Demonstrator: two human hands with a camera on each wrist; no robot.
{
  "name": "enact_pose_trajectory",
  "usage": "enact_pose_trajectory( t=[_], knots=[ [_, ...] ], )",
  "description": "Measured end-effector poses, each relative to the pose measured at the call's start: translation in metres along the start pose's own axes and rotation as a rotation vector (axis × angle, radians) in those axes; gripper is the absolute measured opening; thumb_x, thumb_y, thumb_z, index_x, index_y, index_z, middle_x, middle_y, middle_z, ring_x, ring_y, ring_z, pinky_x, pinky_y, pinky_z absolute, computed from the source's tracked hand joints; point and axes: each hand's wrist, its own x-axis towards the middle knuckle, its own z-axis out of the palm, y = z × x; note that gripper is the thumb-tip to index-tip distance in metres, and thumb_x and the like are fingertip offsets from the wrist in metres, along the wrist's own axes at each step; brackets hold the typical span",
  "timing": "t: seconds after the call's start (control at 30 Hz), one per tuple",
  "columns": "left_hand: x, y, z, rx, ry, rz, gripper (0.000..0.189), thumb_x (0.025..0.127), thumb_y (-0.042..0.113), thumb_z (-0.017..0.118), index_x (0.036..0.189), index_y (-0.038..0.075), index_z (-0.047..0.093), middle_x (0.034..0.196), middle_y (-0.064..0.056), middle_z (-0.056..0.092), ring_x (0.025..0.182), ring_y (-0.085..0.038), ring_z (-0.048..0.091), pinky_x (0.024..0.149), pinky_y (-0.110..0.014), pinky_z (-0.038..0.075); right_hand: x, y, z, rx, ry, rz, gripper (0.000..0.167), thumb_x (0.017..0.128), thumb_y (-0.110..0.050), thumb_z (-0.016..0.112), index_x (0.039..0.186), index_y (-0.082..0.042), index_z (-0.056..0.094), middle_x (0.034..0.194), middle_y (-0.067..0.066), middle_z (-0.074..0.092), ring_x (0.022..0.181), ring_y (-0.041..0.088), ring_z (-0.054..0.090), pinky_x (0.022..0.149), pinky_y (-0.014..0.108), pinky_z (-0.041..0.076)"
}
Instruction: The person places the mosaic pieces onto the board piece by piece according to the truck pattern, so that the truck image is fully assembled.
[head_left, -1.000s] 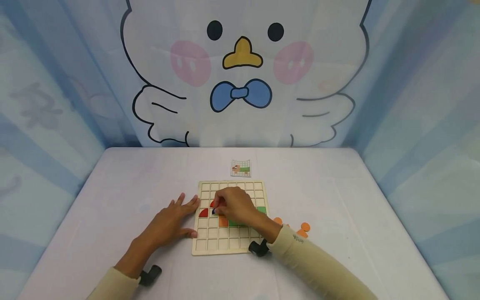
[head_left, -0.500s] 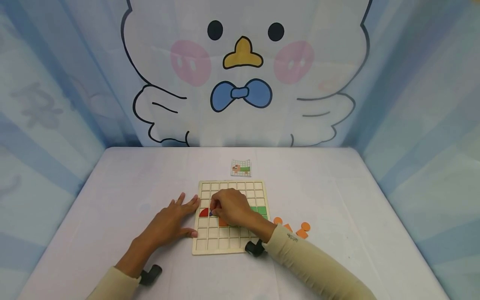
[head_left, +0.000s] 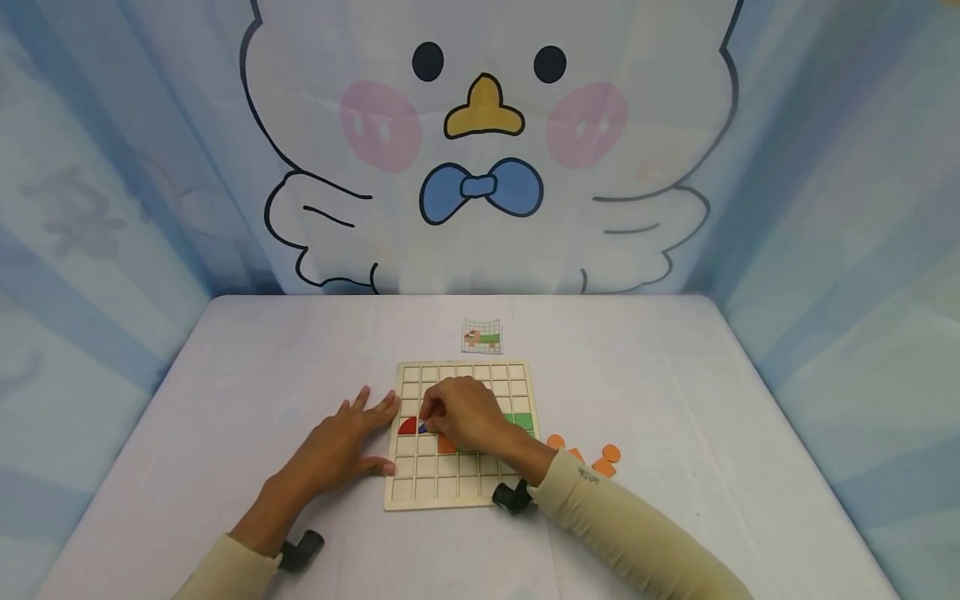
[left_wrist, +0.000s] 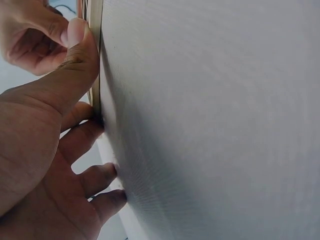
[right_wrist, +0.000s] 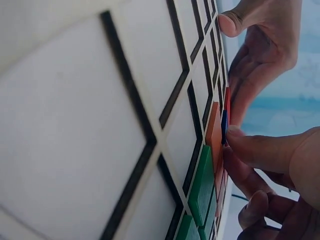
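Note:
A pale grid board (head_left: 423,487) lies on the white table. Spread along its left edge, my left hand (head_left: 337,442) rests with thumb and index fingertips against the rim, which the left wrist view shows from the side. My right hand (head_left: 468,412) is over the board and pinches a small blue piece (head_left: 422,427) between thumb and index finger, low in a cell. Just left of that piece is a red quarter-circle piece (head_left: 407,426). An orange square (head_left: 446,443) and green pieces (head_left: 523,421) sit in other cells, partly hidden by the right hand. In the right wrist view the thumb touches the blue piece (right_wrist: 224,125).
Beyond the board lies a small picture card (head_left: 482,337) with a gridded drawing. Several loose orange pieces (head_left: 604,460), round and square, lie right of the board near the right forearm. A printed curtain (head_left: 480,250) stands behind the table.
My right hand has shifted slightly left with the blue piece and now covers the red piece seen above it a second ago. My left hand stays in place.

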Motion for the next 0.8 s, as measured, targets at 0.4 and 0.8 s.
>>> enact_pose_trajectory(
  t=[0.4,0.8],
  knots=[
    [-0.002,0.0,0.0,0.004,0.023,0.022,0.1,0.077,0.042,0.091,0.161,0.01,0.046,0.167,-0.012,0.044,0.154,-0.056,0.034,0.11,-0.077,0.043,0.001,0.0,0.002,-0.002,-0.005,-0.046,0.014,0.088,-0.009,0.086,0.086,-0.021,0.081,0.085,-0.01,0.076,0.08,0.003,0.064,0.07,0.022,0.052],
    [-0.001,0.001,0.001,0.002,0.001,-0.002,0.101,0.077,0.042,0.091,0.162,0.013,0.044,0.168,-0.01,0.042,0.157,-0.053,0.031,0.113,-0.077,0.04,-0.006,0.004,-0.01,0.016,0.032,-0.025,0.007,0.089,-0.016,0.087,0.093,-0.022,0.083,0.091,-0.012,0.079,0.087,0.005,0.07,0.076,0.026,0.054]
  ],
)
